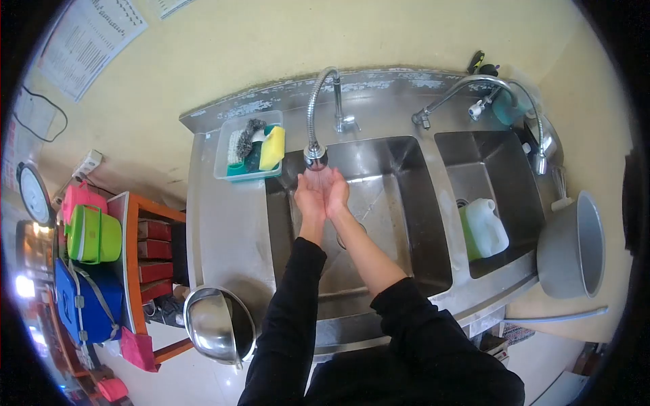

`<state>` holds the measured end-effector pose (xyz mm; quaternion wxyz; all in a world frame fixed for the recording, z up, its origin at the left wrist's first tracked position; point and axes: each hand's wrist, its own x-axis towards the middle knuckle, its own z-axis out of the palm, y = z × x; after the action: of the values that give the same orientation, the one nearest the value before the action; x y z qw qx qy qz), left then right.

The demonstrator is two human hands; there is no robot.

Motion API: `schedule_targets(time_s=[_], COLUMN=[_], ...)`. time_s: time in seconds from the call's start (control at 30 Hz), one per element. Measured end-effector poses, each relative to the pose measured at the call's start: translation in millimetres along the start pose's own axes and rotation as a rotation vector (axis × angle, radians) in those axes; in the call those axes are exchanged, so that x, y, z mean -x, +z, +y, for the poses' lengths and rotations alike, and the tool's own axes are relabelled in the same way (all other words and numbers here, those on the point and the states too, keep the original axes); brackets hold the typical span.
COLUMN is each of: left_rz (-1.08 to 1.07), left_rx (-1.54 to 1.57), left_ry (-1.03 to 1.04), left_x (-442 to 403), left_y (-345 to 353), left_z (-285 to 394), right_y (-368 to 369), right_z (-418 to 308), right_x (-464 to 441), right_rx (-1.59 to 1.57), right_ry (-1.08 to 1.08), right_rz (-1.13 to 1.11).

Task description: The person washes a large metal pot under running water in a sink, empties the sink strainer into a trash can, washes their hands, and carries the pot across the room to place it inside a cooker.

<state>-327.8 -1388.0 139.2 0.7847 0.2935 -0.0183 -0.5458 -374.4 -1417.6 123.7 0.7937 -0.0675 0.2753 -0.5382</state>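
Side by side and cupped with palms up, my left hand (311,198) and my right hand (337,194) touch each other just below the faucet head (315,155). Water seems to run from the faucet onto my palms. Both hands are over the left basin of the steel sink (379,196). Their fingers are extended and hold no object. To the left of the faucet, a clear plastic tray (223,152) bears a yellow sponge (273,148), a steel scrubber (252,134) and a white brush.
The right basin holds a jug (486,228) with green liquid. A second faucet (474,80) arches behind it. A grey tub (572,250) stands at the far right. Metal bowls (218,325) sit at the front left, beside an orange-framed shelf (133,271).
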Motion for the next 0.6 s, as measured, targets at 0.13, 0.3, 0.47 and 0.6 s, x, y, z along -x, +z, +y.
schedule_targets(time_s=[0.13,0.3,0.47,0.6], left_rz=[-0.025,0.033,0.006,0.074], left_rx=[-0.012,-0.073,-0.082,-0.235], left_ry=[-0.029,0.038,0.083,0.102], left_x=[-5.2,-24.8,-28.4,-9.3], left_y=[8.9,4.7,12.6,25.9], left_z=[5.1,0.7,6.5,14.3], right_y=[4.5,-3.7,31.5,45.2], right_z=[-0.1,11.8,0.5,-8.9], right_x=[-10.2,-39.3,-20.5,2.1], right_rx=[0.047,0.096,0.136,0.190], right_ry=[-0.063,-0.146,-0.189,-0.198], right_rz=[0.037,0.063,0.115,0.087])
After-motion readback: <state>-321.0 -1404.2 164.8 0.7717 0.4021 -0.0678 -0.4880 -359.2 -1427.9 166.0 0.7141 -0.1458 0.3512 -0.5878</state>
